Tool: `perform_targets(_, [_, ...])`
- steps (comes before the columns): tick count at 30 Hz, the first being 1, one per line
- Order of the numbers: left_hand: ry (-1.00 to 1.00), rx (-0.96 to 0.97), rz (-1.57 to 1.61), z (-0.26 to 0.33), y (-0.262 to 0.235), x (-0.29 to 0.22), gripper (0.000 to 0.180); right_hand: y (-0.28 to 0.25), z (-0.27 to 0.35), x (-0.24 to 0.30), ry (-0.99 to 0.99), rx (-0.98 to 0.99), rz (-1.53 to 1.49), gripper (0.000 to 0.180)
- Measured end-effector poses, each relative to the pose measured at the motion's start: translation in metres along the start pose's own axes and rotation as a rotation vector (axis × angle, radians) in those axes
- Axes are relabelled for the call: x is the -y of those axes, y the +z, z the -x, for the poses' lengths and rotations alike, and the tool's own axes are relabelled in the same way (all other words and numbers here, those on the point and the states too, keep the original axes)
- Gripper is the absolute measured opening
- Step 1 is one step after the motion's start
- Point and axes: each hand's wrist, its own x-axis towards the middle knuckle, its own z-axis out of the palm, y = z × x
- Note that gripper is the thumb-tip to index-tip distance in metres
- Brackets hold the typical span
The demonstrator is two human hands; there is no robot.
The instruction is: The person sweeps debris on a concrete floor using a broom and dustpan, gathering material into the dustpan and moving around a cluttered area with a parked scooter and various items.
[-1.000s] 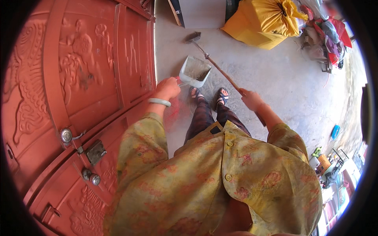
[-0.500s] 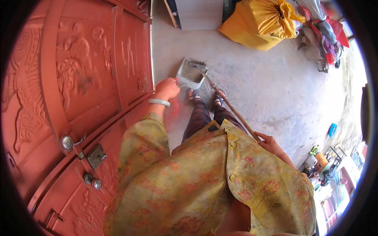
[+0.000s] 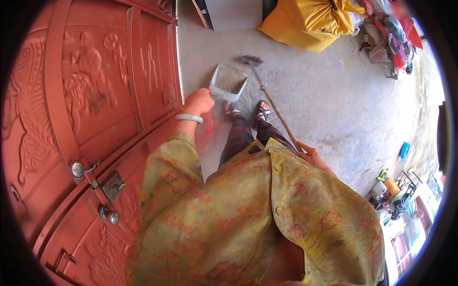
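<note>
My left hand (image 3: 199,101), with a pale bangle at the wrist, is closed round the handle of a whitish dustpan (image 3: 220,77). Grey-brown dirt lies inside the pan, in front of my sandalled feet. My right hand (image 3: 311,155) is wrapped round the upper end of a long brown broom stick (image 3: 276,108). The broom's dark head (image 3: 251,60) is on the floor just beyond the dustpan's far right corner, apart from it. Part of my right hand is hidden by my patterned shirt.
Red carved metal doors (image 3: 90,90) with knobs and a lock stand close on my left. A tied yellow sack (image 3: 305,24) and heaped bags (image 3: 386,40) sit ahead to the right. Assorted goods (image 3: 391,193) line the right, near a small blue object (image 3: 405,151) on the concrete floor (image 3: 334,105).
The broom head has moved out of the dustpan onto the floor beyond it. My right hand has shifted left with the stick. The left hand still holds the dustpan.
</note>
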Motion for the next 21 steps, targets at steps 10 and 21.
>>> perform_targets(10, [-0.023,-0.013,0.015,0.014,0.01,-0.007,0.028,-0.037,0.038,0.024,-0.173,0.138,0.323,0.046])
perform_targets(21, [0.057,-0.24,0.253,0.081,0.079,0.061,0.019,0.02,-0.112,0.162,-0.595,0.201,0.922,0.05])
